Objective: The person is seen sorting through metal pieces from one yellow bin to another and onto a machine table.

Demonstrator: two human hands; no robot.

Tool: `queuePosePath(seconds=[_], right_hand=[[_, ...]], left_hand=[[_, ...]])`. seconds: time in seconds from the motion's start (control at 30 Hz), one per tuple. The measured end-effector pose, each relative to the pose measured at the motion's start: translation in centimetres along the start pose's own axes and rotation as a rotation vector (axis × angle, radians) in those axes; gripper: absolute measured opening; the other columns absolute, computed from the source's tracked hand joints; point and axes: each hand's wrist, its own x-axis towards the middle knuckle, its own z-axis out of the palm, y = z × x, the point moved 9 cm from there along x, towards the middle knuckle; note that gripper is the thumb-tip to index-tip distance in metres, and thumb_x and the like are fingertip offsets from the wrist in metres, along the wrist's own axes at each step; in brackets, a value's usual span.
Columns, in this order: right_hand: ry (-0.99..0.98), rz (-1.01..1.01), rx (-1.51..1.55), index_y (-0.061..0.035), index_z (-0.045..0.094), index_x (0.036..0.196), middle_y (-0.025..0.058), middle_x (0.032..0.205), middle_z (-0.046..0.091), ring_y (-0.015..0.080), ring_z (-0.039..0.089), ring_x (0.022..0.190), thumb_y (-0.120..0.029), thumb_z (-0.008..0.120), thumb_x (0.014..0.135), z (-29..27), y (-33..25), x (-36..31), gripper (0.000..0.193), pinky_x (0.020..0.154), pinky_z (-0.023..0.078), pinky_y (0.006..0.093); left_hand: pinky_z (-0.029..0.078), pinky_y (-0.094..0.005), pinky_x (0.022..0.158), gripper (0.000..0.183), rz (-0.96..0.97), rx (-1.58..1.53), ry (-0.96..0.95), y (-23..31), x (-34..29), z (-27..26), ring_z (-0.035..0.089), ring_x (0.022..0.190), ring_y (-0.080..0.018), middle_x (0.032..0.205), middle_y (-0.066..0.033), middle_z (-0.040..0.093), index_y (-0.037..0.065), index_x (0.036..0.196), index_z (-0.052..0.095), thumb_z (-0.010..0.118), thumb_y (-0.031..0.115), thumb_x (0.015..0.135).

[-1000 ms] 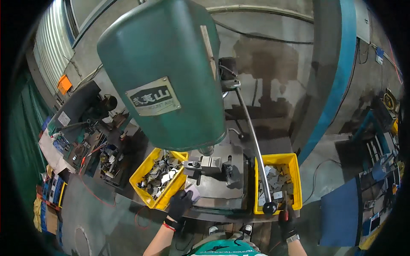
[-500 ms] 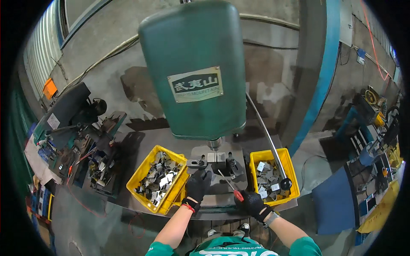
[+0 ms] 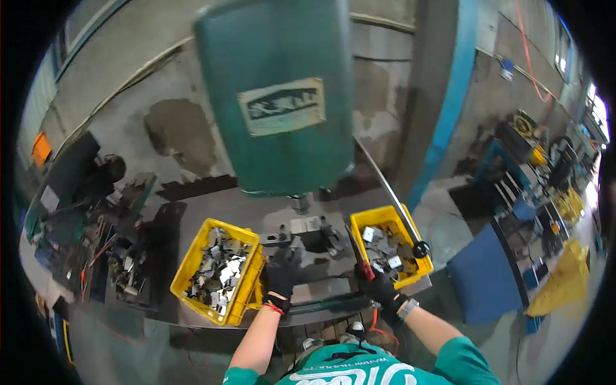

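Yellow bins [image 3: 250, 279] flanked the drill press [image 3: 276, 157] as the right hand [image 3: 380, 287] clasped a red-handled tool [image 3: 367, 270] pointing lengthwise forward, slightly left; the left hand [image 3: 280, 269] showed no discernible grip state.

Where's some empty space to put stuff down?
Bare bench shows behind the left yellow bin, toward the wall. Another bit is the front of the metal plate, between the left hand and the right hand with its red-handled tool. It's crowded around the metal blocks under the green machine head. That bin and the right yellow bin hold piled metal pieces.
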Motion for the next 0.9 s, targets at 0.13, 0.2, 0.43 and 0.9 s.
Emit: queuePosePath(seconds=[0.13, 0.2, 0.43, 0.9], right_hand=[[0.114, 0.096, 0.302, -0.0028, 0.049, 0.117, 0.0056, 0.105, 0.058, 0.0159, 0.056, 0.098, -0.008, 0.056, 0.087, -10.2, 13.5, -0.3, 0.031, 0.085, 0.044, 0.0286], [0.202, 0.239, -0.100, -0.0067, 0.056, 0.107, 0.0073, 0.088, 0.060, 0.0214, 0.058, 0.082, -0.020, 0.057, 0.085, -13.0, 14.8, 0.3, 0.025, 0.073, 0.046, 0.0320], [0.447, 0.095, -0.318, -0.0104, 0.062, 0.094, 0.0155, 0.089, 0.060, 0.0343, 0.058, 0.087, -0.027, 0.063, 0.075, -20.4, 18.8, -1.0, 0.025, 0.070, 0.046, 0.0419], [0.136, 0.383, -0.619, -0.0100, 0.039, 0.132, 0.0260, 0.138, 0.028, 0.0386, 0.032, 0.125, -0.049, 0.068, 0.068, -22.0, 24.7, -2.6, 0.081, 0.104, 0.028, 0.0433]], left_hand=[[0.046, -0.0407, 0.067, 0.021, -0.478, -0.568, -0.096, -2.4, -0.4, 2.3, 0.059, 0.079, -0.0325, 0.087, -0.0135, 0.061, 0.011, 0.095, 0.062, 0.061, 0.024, 0.078], [0.045, -0.0398, 0.063, 0.021, -0.587, -0.559, -0.099, -4.3, -0.7, 0.4, 0.059, 0.072, -0.0334, 0.075, -0.0159, 0.061, 0.004, 0.085, 0.063, 0.061, 0.024, 0.079], [0.042, -0.0393, 0.054, 0.025, -0.364, -0.404, 0.062, -2.1, 1.0, -1.8, 0.058, 0.061, -0.0314, 0.066, -0.0167, 0.059, 0.000, 0.070, 0.058, 0.060, 0.023, 0.080], [0.044, -0.0414, 0.060, 0.012, -0.121, -0.138, 0.016, 0.7, 2.0, -0.7, 0.057, 0.069, -0.0314, 0.071, -0.0119, 0.056, 0.009, 0.079, 0.058, 0.061, 0.020, 0.079]])
